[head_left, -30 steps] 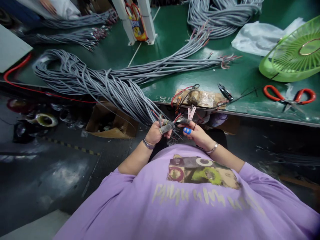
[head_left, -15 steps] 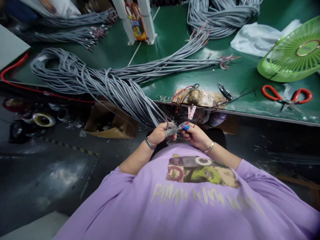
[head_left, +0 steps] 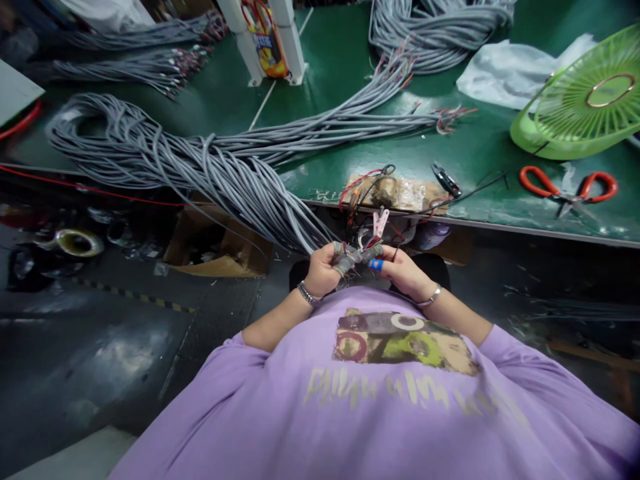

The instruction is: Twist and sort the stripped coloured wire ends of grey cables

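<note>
In front of my waist, just off the bench edge, both hands meet at the free end of a grey cable [head_left: 357, 255]. My left hand [head_left: 321, 272] is closed with thumb and fingers pinched on it. Close by on the other side, my right hand [head_left: 404, 272] pinches the same end, a blue wrap on its thumb. Grey banded wrapping shows at the fingertips of both hands, and fine wire strands stick out between them. The grey cable bundle [head_left: 240, 190] runs from the bench down to my left hand. Fingers hide the exact wire tips.
On the green bench [head_left: 320, 180] lie red-handled cutters [head_left: 569, 190], a green fan [head_left: 580, 100], a plastic bag [head_left: 505, 75] and more cable coils [head_left: 440, 33]. A pink clip [head_left: 381, 223] and a taped block [head_left: 400, 192] with leads sit at its edge. Below stands a cardboard box [head_left: 230, 263].
My right hand has turned and shifted slightly right, so its blue thumb wrap shows more lengthwise. My left hand keeps its pinch. The whole view has moved a little.
</note>
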### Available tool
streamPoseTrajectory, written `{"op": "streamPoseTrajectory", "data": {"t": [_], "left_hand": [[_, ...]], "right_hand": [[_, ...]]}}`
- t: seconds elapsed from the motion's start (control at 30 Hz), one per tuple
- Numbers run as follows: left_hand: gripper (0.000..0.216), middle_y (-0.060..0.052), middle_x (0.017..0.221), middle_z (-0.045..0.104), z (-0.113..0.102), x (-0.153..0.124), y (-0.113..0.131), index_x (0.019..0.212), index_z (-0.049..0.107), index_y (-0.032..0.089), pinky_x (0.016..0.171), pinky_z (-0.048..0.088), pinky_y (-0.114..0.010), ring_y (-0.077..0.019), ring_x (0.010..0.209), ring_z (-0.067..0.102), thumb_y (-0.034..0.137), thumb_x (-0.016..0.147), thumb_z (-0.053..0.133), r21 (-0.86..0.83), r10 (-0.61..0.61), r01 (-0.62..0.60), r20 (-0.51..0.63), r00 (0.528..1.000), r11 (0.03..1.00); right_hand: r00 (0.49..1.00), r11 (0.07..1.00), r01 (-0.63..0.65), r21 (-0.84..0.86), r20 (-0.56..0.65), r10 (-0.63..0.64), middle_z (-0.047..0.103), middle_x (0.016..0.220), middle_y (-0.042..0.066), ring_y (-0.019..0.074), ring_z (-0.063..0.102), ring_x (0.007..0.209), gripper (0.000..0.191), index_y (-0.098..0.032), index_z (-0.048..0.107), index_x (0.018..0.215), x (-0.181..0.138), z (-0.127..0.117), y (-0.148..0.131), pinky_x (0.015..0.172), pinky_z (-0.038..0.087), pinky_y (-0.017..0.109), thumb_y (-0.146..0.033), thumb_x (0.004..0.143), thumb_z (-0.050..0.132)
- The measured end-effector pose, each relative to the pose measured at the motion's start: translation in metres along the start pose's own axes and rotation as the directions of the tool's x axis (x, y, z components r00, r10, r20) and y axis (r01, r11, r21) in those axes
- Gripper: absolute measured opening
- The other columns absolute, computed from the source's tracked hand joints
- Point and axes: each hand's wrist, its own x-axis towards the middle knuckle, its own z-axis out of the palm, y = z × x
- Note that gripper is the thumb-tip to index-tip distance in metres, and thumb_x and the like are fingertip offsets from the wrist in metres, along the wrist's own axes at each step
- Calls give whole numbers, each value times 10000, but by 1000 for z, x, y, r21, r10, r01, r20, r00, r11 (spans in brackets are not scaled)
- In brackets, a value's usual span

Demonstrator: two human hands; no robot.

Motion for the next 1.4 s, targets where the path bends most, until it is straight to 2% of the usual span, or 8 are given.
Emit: {"op": "streamPoseTrajectory", "data": {"t": [0.13,0.43,0.67,0.73,0.8,0.93,1.13,1.4], "left_hand": [[361,1,677,688,0,-5,0,735,692,152,603,504,-203,-90,603,585,457,654,867,60,32,-31,-15,999,998],[197,-20,774,741,-5,-12,-5,833,741,169,663,516,-227,-122,674,638,328,733,802,261,117,-106,-29,993,959],[96,-30,697,713,-12,-9,-2,796,768,194,663,481,-263,-143,632,602,250,718,757,460,90,-194,239,967,866],[130,-37,696,714,-16,-7,-1,777,768,188,659,481,-264,-143,635,613,294,707,796,389,61,-207,355,933,898],[233,-48,722,729,-20,-6,-1,806,764,170,639,489,-260,-142,635,630,376,714,818,245,28,-135,394,919,960],[452,-29,620,684,-25,-3,-1,794,700,139,538,469,-242,-113,525,587,565,701,816,-104,-82,110,240,967,988],[556,38,503,579,-25,2,7,762,613,163,443,384,-209,-80,426,497,658,629,828,-298,-138,153,71,988,942],[512,1,545,622,-28,0,1,702,615,146,527,426,-221,-87,497,535,620,693,808,-225,-138,176,172,975,958]], "right_hand": [[983,981,165,-105,-61,-172,662,764,12,124,541,676,398,-184,692,823,-8,8,-11,625,457,262,-509,661,855],[952,934,222,-278,-147,-270,672,728,30,152,549,655,328,-185,709,804,-13,17,-11,647,469,304,-502,752,773],[858,364,315,-877,99,-504,629,724,52,163,519,673,121,-191,680,735,-21,6,-33,638,377,298,-288,806,675],[902,416,290,-862,101,-419,603,677,31,148,488,634,129,-189,658,698,-16,1,-37,607,355,288,-281,785,683],[959,628,242,-740,86,-269,587,629,11,139,483,606,191,-189,645,666,-9,-2,-36,589,368,277,-335,769,713],[996,962,92,-259,45,-83,611,643,1,124,499,596,337,-186,661,701,-3,-2,-25,584,423,271,-489,697,806],[973,976,217,5,-88,-216,571,620,4,107,430,527,413,-198,690,780,-19,17,-25,496,367,267,-565,672,845],[901,843,432,-321,107,-421,686,1149,110,223,624,861,440,-267,635,1276,-8,49,-28,728,532,372,-439,874,685]]}}
